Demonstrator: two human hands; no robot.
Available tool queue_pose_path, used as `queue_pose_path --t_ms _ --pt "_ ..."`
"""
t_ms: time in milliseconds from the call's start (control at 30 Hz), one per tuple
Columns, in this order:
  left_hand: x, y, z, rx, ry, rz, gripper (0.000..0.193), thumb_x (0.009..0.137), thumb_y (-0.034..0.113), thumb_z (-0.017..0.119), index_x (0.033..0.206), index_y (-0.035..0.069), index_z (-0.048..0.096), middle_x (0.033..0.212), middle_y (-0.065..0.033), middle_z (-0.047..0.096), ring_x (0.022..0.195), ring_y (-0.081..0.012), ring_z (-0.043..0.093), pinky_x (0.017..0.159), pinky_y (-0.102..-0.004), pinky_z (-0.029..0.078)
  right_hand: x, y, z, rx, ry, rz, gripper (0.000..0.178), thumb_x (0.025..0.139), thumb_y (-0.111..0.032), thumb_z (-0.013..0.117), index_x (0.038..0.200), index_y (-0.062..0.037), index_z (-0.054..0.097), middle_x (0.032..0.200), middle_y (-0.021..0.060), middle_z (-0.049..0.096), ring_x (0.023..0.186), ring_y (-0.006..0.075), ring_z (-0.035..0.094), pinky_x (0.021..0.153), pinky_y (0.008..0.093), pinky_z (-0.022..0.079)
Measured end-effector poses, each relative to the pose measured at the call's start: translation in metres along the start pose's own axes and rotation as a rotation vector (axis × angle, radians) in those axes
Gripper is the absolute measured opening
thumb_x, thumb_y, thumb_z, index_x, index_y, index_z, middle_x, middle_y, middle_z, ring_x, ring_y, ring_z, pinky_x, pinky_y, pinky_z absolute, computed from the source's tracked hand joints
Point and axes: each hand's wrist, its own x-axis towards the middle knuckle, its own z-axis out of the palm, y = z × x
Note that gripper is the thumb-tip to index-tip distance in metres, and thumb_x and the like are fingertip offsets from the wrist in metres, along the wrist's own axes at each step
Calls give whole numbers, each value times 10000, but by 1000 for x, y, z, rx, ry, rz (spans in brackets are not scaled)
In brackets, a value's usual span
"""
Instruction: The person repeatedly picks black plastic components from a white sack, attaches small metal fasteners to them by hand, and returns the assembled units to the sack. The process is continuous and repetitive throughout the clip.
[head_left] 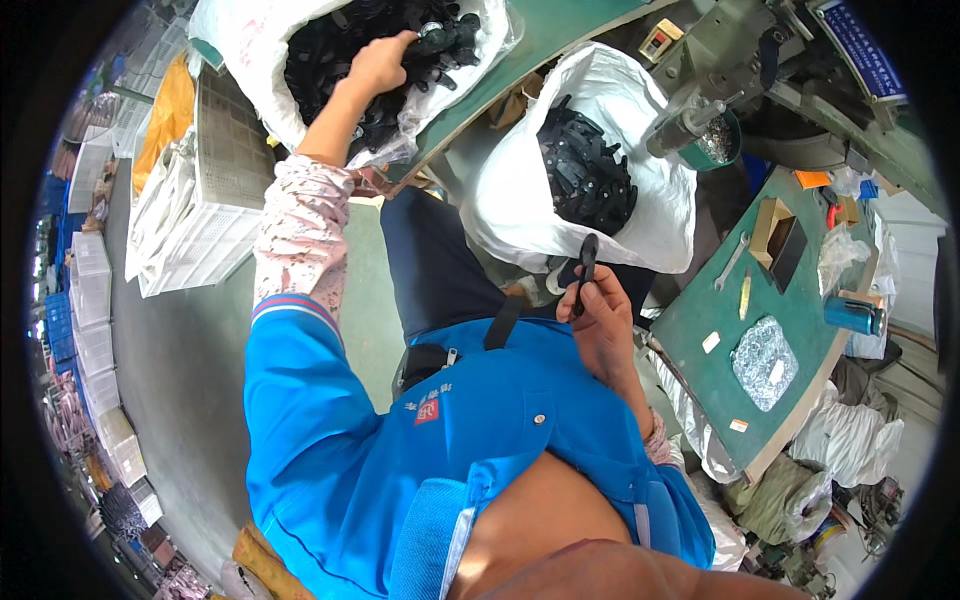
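My left hand (380, 66) reaches into a white woven sack (245, 60) heaped with small black parts (325, 60). Its fingers are curled, the index fingertip against a black part with a shiny round spot (432, 32); the other fingertips are partly hidden. Close to my body, my right hand (607, 318) pinches a slim black part (586, 262) with a rounded top, held upright between thumb and fingers. Just beyond it stands a second white woven sack (500, 205), open at the top, with more black parts (590, 175) inside.
A green-topped bench (690, 310) at right holds a wrench (733, 262), a yellow cutter (745, 292), an open box (775, 235) and a clear plastic bag (765, 362). Machinery (720, 70) rises at far right. A white plastic crate (225, 170) stands left.
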Motion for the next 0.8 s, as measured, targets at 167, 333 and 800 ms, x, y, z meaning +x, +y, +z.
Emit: queue_pose_path --t_ms 167,333,800 --pt "4 -20 -58 -400 221 -79 639 709 55 611 1340 101 520 1154 -211 639 1037 -347 629 880 -408 513 -1 2 -10 -1 -2 11 198 934 -130 608 1100 -54 532 898 110 651 810 190 641 732 319 508" --pt "-7 -20 -74 -1208 167 -233 591 697 -79 585 1281 7 575 997 -92 670 809 -183 632 717 -298 529 0 4 -1 11 -20 -20 199 946 -139 594 1116 -55 533 1003 152 672 871 218 668 783 342 530" --pt "-8 -72 -27 -749 234 -88 602 745 29 679 1333 71 556 1108 -77 648 958 -156 614 865 -281 493 1 8 -3 -42 42 29 243 982 -149 530 1191 -27 524 1029 167 672 872 223 666 763 325 517"
